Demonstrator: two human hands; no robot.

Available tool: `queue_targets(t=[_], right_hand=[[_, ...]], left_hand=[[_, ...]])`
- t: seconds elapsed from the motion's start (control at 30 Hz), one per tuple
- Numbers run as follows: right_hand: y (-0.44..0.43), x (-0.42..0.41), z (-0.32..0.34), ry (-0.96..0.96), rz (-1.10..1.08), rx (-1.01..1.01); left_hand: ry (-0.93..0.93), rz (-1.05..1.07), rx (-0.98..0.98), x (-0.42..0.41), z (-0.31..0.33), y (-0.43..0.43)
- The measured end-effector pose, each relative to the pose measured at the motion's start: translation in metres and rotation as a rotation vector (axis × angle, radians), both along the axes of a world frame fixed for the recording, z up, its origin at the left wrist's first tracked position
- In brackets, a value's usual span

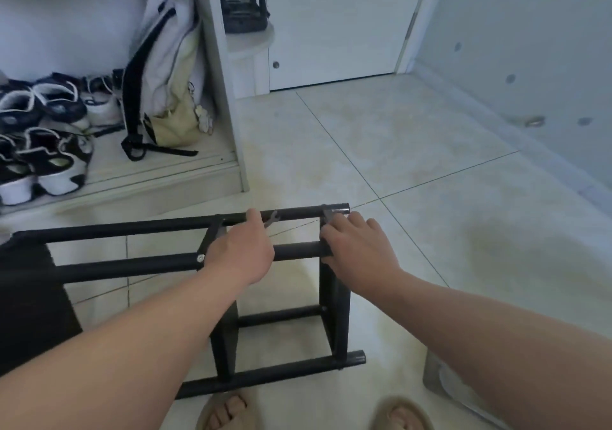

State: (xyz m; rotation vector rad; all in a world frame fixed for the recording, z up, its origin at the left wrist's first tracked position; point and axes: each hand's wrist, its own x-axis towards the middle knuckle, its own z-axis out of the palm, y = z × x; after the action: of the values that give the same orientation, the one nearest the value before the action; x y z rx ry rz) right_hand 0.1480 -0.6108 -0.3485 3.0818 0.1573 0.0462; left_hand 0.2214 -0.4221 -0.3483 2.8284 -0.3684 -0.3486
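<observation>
Left hand (240,254) grips the second horizontal tube of the black tubular metal frame (132,226), fingers curled round it, thumb reaching to the top tube. Right hand (361,250) holds the frame's right-end upright, fingers curled over its upper end. The frame stands on the pale tiled floor (430,171), just ahead of the person's sandalled feet (228,409). A small grey metal spanner (272,219) protrudes beside the left hand at the top tube; whether that hand holds it cannot be determined.
</observation>
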Motion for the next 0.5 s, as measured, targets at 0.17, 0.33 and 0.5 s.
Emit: queue_targets(t=[0.17, 0.33, 0.5], right_hand=[[0.007, -0.037, 0.007, 0.069, 0.031, -0.057], [0.009, -0.062, 0.002, 0.178, 0.16, -0.095], [0.011, -0.082, -0.001, 0.264, 0.237, -0.121]], left_hand=[[0.089, -0.019, -0.024, -0.05, 0.009, 0.01], [0.299, -0.055, -0.074, -0.085, 0.001, 0.022], [0.364, -0.072, 0.067, -0.102, 0.0, 0.017]])
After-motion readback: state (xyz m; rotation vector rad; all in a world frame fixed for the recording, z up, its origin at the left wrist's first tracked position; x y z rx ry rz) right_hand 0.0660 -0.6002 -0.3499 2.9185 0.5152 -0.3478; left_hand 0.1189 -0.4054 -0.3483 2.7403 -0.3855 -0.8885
